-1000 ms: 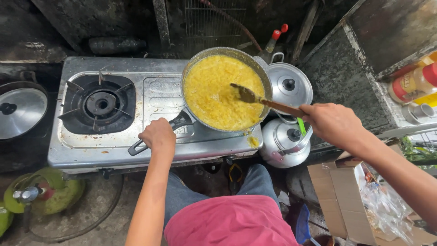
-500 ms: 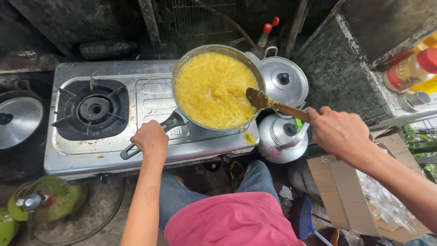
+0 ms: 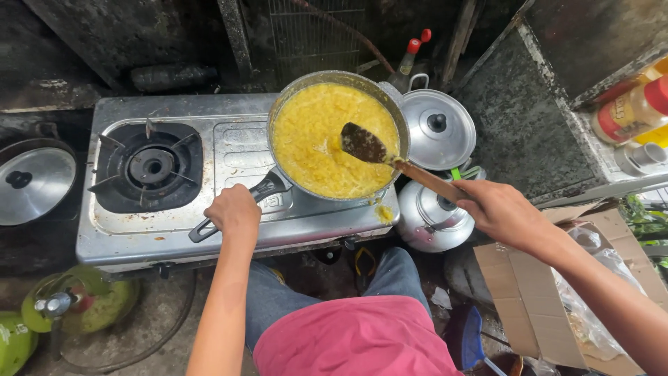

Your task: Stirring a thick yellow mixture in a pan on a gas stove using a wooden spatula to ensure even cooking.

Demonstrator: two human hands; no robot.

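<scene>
Left hand (image 3: 234, 210): fingers are curling shut around the black handle (image 3: 240, 207) of the frying pan (image 3: 338, 139), gripping it near the middle of its length.
Right hand (image 3: 506, 212): fingers are closing around the far end of the wooden spatula (image 3: 396, 161); the hand is hovering over the kettle, off the right edge of the stove.
Spatula: its dark blade is lying over the right half of the pan; the shaft is crossing the pan rim at the lower right. Whether the blade is touching the food, cannot tell.
Pan: it is sitting on the right burner of the steel two-burner stove (image 3: 174, 230), filled with a yellow, lumpy mixture (image 3: 313, 139).
Left burner (image 3: 149, 166): bare, nothing is standing on it.
Spill: a yellow smear (image 3: 383, 213) is lying on the stove top just below the pan.
Right of stove: a lidded steel pot (image 3: 437, 129) is standing behind, a steel kettle (image 3: 431, 219) in front.
Far left: a steel lid (image 3: 33, 184) with a black knob.
Lower left: a green gas cylinder (image 3: 83, 306) is standing on the floor.
</scene>
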